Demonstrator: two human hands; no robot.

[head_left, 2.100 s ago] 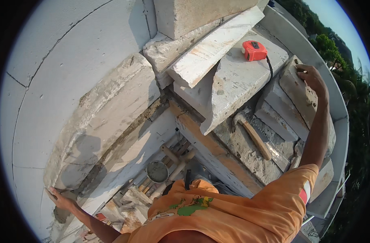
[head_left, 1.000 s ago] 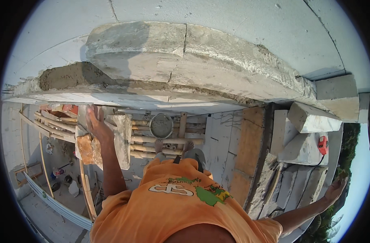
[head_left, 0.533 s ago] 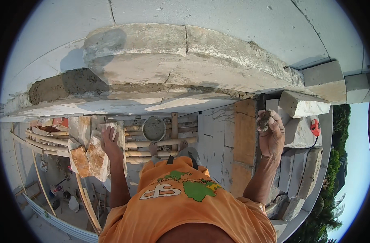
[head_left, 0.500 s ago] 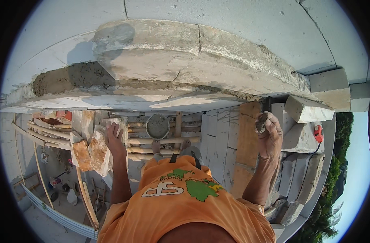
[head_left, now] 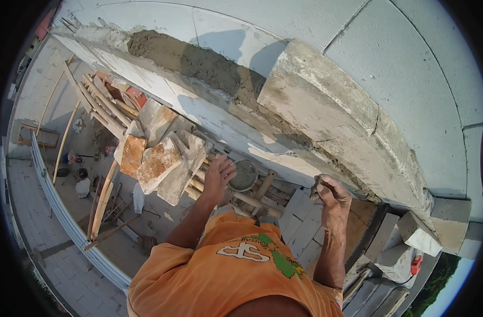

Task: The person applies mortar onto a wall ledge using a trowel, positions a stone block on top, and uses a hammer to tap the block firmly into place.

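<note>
My right hand (head_left: 335, 199) grips a small dark grey lump (head_left: 316, 188), rough like stone or dried mortar, between thumb and fingers. Below it runs the inner side of the block wall. My left hand (head_left: 219, 178) is empty with its fingers apart, beside a round bucket (head_left: 256, 179) of wet grey mortar (head_left: 243, 173). To the left of that hand lies a pile of flat stone slabs (head_left: 159, 161), some stained orange. Along the wall top, a bed of mortar (head_left: 199, 62) stretches to the end of a row of pale blocks (head_left: 326, 98).
Bamboo poles (head_left: 262, 205) form the platform under me, and more poles (head_left: 101, 105) stick out at the left. Beyond them a lower floor (head_left: 77, 282) lies well below. At right stand loose blocks (head_left: 418, 232) and a red tool (head_left: 416, 264) with a cord.
My view has swung left, so more of the mortar bed shows. My left hand has come nearer the bucket. The lump stays in my right hand, which is now closer to the wall.
</note>
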